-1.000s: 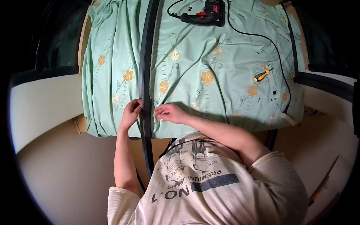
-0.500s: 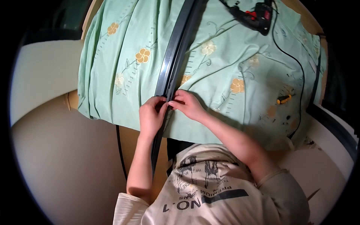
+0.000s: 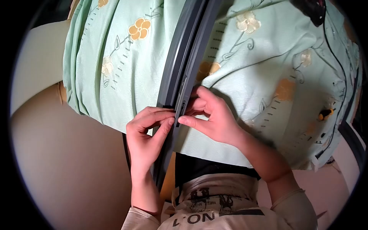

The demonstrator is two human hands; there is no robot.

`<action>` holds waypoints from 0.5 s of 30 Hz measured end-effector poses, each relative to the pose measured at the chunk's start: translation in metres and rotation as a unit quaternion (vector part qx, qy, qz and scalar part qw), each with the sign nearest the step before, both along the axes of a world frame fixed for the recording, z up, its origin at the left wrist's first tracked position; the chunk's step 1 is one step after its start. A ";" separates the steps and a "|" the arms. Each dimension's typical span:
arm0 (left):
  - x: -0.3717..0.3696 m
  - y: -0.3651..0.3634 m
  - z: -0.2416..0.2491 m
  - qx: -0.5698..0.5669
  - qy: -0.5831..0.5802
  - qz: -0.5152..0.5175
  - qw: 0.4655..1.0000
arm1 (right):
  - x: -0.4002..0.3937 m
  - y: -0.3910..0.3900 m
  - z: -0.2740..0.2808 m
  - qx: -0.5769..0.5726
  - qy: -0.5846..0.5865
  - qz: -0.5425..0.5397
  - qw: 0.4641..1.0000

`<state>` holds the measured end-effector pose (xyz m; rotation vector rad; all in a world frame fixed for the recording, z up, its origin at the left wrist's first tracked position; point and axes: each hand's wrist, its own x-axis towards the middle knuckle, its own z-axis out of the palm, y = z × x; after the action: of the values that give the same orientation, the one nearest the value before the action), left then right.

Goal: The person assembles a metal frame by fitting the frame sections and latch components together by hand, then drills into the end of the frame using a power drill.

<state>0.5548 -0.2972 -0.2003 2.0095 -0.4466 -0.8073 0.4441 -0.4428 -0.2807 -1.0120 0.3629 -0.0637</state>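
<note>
A long dark grey grooved profile (image 3: 184, 53) runs from the top of the view down past the front edge of the green flowered cloth (image 3: 134, 69). My left hand (image 3: 147, 132) is at its left side, thumb and fingertips pinched at the profile's lower part. From the right, my right hand (image 3: 211, 117) grips the same part, thumb in front and fingers curled behind the edge. A small slotted dark piece lies along the profile between my hands. Whether the fingertips hold anything smaller is hidden.
A black power tool (image 3: 312, 9) is partly in view at the top right, with a black cable (image 3: 335, 57) running down the right side. A yellow and black screwdriver (image 3: 326, 114) lies on the cloth among small dark bits. A pale curved surface (image 3: 38, 61) is at the left.
The view has moved closer to the hands and profile, and the power tool has mostly slid out at the top right. My right hand's fingers are spread wider from its thumb.
</note>
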 end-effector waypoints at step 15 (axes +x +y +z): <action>-0.004 -0.010 -0.011 -0.049 0.073 0.031 0.996 | -0.013 -0.002 -0.012 -0.039 -0.087 0.019 0.995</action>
<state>0.5510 -0.3077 -0.2116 1.8514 -0.3312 -0.8692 0.4315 -0.4449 -0.2924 -1.0810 0.1837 -0.1316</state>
